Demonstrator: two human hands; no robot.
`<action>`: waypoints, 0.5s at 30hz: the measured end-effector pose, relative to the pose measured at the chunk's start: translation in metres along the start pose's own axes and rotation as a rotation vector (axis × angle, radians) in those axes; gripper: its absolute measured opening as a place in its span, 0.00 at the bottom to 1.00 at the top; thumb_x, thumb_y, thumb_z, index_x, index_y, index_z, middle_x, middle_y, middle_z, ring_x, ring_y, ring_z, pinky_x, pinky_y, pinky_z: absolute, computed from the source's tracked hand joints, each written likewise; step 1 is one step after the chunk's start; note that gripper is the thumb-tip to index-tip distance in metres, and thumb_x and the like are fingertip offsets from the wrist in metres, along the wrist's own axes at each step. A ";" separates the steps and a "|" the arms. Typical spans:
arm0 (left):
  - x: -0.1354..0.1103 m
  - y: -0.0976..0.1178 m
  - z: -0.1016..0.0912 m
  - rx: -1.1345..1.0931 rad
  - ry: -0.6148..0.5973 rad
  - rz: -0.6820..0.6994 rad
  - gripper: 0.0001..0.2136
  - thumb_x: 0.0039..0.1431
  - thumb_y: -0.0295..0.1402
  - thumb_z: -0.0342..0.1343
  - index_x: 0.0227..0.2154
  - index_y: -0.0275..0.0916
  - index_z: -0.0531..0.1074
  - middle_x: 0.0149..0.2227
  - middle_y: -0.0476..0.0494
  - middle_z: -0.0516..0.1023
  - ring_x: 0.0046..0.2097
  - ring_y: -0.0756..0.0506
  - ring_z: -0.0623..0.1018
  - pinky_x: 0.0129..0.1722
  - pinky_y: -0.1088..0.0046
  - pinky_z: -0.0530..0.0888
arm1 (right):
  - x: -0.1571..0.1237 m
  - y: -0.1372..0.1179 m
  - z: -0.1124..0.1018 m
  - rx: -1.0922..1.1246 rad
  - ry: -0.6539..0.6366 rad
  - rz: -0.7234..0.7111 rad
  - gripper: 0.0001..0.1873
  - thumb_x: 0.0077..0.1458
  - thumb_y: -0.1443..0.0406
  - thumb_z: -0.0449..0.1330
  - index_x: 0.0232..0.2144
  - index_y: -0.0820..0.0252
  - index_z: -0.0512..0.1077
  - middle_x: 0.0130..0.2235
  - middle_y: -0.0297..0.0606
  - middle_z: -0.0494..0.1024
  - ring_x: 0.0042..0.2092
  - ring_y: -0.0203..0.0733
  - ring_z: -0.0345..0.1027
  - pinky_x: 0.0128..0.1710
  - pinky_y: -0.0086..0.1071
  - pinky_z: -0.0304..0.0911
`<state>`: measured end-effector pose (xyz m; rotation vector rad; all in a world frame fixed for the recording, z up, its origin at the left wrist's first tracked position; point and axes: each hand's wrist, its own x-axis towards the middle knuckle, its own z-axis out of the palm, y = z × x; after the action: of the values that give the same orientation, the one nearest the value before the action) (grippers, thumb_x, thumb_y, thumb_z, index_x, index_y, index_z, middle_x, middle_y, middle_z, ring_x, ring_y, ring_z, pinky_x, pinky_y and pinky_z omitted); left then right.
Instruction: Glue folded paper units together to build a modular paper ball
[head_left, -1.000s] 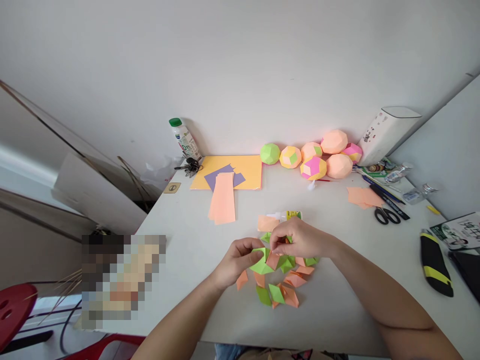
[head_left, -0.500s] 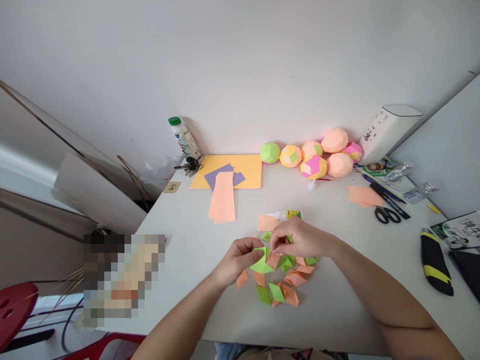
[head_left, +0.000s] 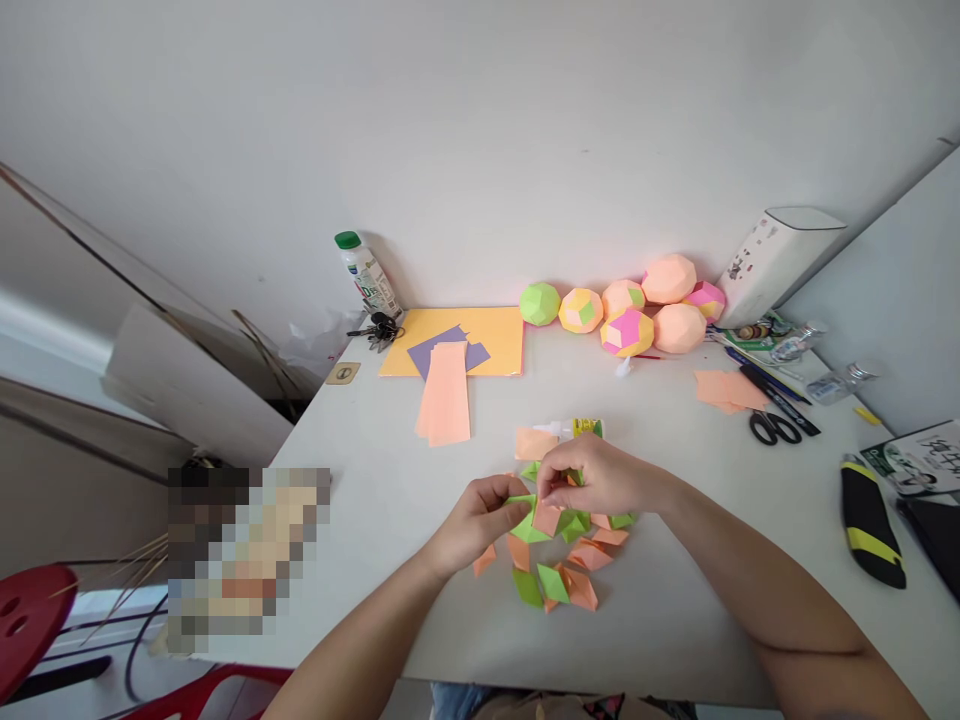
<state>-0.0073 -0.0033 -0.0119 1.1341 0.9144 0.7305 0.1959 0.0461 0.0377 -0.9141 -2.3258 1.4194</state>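
My left hand pinches a green folded paper piece between thumb and fingers. Against its right side, my right hand grips a peach folded paper piece; the two pieces touch, though fingertips hide part of the joint. Below and to the right lie loose folded units, among them a green one and a peach one. Just behind my right hand are a peach paper rectangle and a glue bottle on its side.
Several faceted paper balls line the wall. Peach strips lie over purple paper and a yellow pad. Keys and a drink bottle stand at the back left. Scissors and a black-yellow case lie right.
My hands stay almost in place. The peach piece has shifted slightly against the green one, and my right fingers have moved a little left.
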 end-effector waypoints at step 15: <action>0.001 0.000 0.000 -0.011 -0.049 -0.014 0.12 0.53 0.40 0.57 0.24 0.35 0.69 0.24 0.51 0.64 0.26 0.52 0.60 0.27 0.74 0.57 | 0.002 0.001 0.002 0.045 0.022 0.014 0.03 0.49 0.71 0.58 0.26 0.61 0.72 0.25 0.32 0.71 0.27 0.32 0.61 0.26 0.25 0.58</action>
<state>-0.0069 -0.0024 -0.0126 1.1306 0.8748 0.6929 0.1933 0.0466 0.0357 -0.9303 -2.2662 1.4537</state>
